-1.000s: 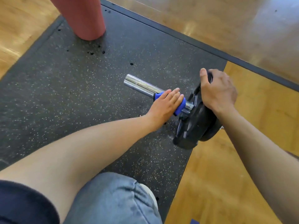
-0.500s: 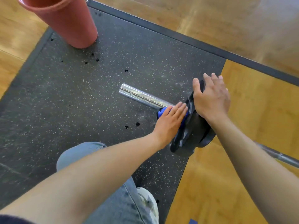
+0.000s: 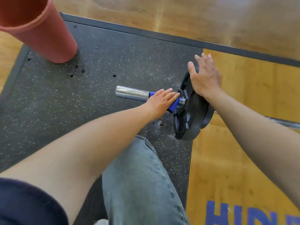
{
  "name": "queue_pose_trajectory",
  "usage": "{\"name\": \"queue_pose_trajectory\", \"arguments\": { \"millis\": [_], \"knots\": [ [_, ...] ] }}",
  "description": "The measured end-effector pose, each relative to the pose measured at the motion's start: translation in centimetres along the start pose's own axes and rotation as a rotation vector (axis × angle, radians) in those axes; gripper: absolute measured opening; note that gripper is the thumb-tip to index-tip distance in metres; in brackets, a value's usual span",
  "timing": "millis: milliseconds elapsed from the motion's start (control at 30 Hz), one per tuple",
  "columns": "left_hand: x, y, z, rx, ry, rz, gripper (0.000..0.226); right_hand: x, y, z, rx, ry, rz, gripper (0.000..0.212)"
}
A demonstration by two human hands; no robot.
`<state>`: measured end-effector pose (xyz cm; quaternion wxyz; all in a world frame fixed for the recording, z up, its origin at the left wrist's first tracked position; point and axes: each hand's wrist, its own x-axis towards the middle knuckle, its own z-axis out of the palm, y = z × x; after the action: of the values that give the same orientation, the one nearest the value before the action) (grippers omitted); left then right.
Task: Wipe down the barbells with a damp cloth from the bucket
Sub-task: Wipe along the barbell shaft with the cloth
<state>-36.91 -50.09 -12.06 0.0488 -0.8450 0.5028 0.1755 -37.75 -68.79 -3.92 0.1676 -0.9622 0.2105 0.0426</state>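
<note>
Item: barbell (image 3: 131, 93), lying on the speckled black rubber mat (image 3: 113, 51). We log its long axis as running left to right, dipping slightly toward the right; the chrome sleeve end points left, toward the red bucket (image 3: 40, 34), and the thinner shaft runs off right behind our right forearm over the wooden floor (image 3: 243, 159).

Item: black weight plates (image 3: 191, 117), standing on edge on the sleeve at the mat's right border.

Item: blue cloth (image 3: 173, 106), wrapped on the sleeve just beside the plates.

Item: left hand (image 3: 160, 103), laid over the cloth with fingers straight and together, pressing it onto the sleeve.

Item: right hand (image 3: 205, 77), fingers extended and slightly spread, palm resting on the top rim of the plates.

Item: bucket, upright at the mat's far left corner, well apart from the barbell.
</note>
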Motion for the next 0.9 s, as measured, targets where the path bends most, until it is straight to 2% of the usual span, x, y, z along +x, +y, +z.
{"name": "queue_pose_trajectory", "arguments": {
  "millis": [267,367,500,767,900],
  "knots": [
    [0.9,1.8,1.8,-0.043,0.146,-0.063,0.069,0.8,-0.5,0.2,-0.144,0.062,-0.004,0.060],
    [1.5,2.9,2.1,-0.047,0.195,-0.081,0.071,1.0,-0.7,0.0,-0.180,0.065,0.018,0.059],
    [0.0,0.7,3.0,-0.129,0.294,-0.055,0.074,0.6,-1.1,-0.1,-0.282,0.098,0.012,0.056],
    [-0.2,1.0,4.2,-0.113,0.311,-0.133,0.083,-0.6,-1.1,0.2,-0.168,0.133,0.113,0.058],
    [-0.4,1.1,4.3,-0.081,0.306,-0.139,0.086,-0.9,-1.2,0.2,-0.083,0.176,0.104,0.059]
  ]
}}
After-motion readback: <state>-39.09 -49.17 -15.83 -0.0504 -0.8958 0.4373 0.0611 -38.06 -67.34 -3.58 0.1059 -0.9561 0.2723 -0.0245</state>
